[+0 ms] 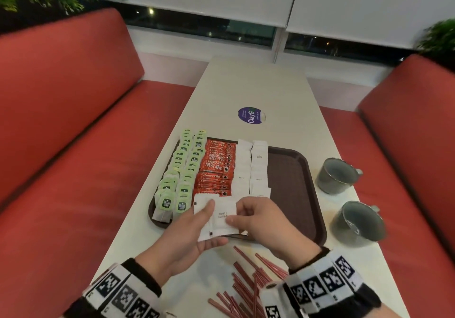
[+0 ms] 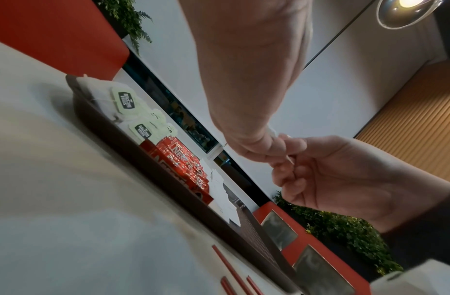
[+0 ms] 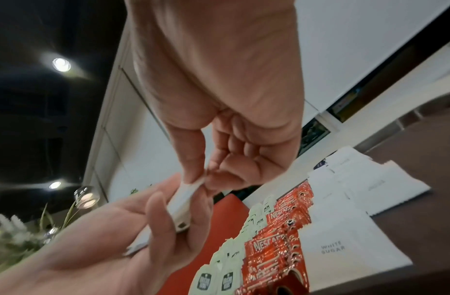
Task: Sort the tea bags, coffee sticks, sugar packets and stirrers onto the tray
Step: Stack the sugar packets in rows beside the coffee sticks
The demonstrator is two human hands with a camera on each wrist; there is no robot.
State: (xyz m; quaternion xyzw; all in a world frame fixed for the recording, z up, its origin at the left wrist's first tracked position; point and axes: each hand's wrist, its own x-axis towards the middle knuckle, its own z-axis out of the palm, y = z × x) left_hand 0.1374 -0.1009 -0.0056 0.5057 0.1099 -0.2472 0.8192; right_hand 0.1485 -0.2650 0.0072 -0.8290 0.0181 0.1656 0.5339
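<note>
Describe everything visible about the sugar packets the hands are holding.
The held sugar packets are a small stack of flat white paper sachets, the top one printed WHITE SUGAR, with small dark marks at the edges. The left hand cradles them from below, thumb on top; the right hand pinches the top packet's edge. They hover over the tray's near edge.

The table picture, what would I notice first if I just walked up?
Probably the tray, with green tea bags on its left, red coffee sticks beside them, then white sugar packets. In front, both hands hold more sugar packets, and red stirrers lie loose on the table.
</note>
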